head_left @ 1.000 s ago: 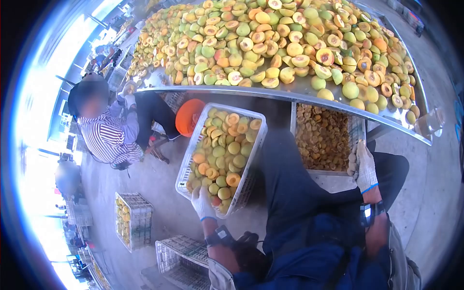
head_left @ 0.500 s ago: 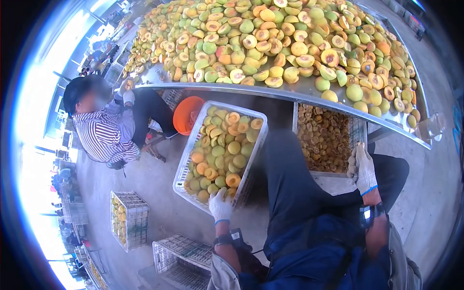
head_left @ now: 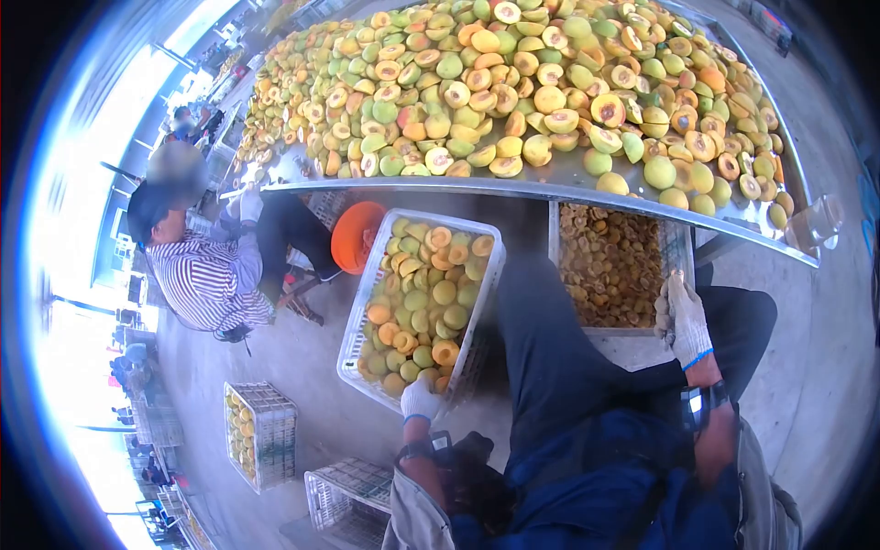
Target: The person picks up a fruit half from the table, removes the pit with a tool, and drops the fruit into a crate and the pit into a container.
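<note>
Head view: left hand at fruit halves, near end of white crate; right hand by right crate; we cannot tell grips. We judge halves light, bruisable; hold skin sides.

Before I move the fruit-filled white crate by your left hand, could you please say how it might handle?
The white crate is probably heavy, since it holds so much fruit. Its straight walls suggest it should flex little. Loose, rounded pieces on top could roll if it is tipped.
</note>
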